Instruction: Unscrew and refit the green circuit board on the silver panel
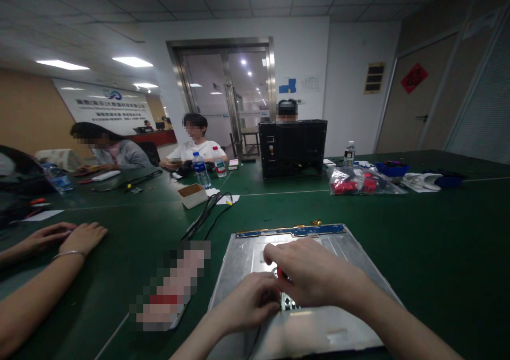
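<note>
Silver panel [239, 267] flat on green tbl [446, 232]; prob. mid-job, w/ blue PCB strip [290, 232] & small bracket [289, 302] still on, remainder unclear. Grasping red item [279, 273] in R hand [313, 270]; can't tell L hand [253, 299] grip nr bracket.

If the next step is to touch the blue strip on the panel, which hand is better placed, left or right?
Probably the right hand: it lies nearer the blue strip, while the left hand is farther down the panel. A red thing at the right hand may keep it busy, though.
</note>
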Demonstrator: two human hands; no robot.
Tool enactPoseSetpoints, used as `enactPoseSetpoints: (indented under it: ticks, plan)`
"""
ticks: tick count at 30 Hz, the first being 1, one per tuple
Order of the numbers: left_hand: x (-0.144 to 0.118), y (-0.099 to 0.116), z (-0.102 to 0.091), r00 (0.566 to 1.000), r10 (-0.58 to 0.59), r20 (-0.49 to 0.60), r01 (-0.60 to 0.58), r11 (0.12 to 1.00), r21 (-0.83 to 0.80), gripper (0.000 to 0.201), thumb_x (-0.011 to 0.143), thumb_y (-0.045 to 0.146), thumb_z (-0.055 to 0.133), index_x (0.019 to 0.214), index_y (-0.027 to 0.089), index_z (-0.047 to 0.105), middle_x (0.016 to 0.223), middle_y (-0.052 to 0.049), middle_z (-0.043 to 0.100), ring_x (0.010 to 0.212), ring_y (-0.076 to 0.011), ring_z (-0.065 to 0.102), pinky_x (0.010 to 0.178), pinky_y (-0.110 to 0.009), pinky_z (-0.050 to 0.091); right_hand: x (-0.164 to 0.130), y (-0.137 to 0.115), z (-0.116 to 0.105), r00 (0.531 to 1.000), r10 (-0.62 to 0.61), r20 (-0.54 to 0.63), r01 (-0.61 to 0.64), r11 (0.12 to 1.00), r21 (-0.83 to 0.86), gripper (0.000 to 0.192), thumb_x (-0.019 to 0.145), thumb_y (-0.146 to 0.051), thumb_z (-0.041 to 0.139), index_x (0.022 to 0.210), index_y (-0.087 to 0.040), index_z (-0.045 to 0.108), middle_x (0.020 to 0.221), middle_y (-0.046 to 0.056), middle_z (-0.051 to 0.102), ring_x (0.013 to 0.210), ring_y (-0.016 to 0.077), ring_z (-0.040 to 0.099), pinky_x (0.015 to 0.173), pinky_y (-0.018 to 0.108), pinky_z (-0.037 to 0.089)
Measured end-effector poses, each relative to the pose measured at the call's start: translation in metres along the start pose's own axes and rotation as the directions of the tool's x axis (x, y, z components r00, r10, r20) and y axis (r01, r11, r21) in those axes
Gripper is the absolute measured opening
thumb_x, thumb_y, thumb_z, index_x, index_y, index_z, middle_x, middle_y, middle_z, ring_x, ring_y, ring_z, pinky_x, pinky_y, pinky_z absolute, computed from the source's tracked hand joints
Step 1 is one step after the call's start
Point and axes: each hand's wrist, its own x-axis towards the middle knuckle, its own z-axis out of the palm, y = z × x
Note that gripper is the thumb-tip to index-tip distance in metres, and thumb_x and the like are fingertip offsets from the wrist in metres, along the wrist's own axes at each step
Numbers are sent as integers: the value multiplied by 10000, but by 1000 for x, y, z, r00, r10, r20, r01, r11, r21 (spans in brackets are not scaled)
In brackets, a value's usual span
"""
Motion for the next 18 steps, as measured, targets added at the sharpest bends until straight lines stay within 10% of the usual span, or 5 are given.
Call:
enactPoseSetpoints:
  ticks: [18]
  plan:
    - [3, 1, 0, 999, 45, -7, -45, 999, -16, 112, 782, 121, 558, 856, 153, 636, 809, -21, 668, 703, -153, 568, 639, -217, 434, 0, -3, -1, 1000, 2, 17, -2, 999, -48, 226, 799, -242, 543, 1009, -170, 507, 882, 61, 666, 695, 178, 598, 488, 277, 231]
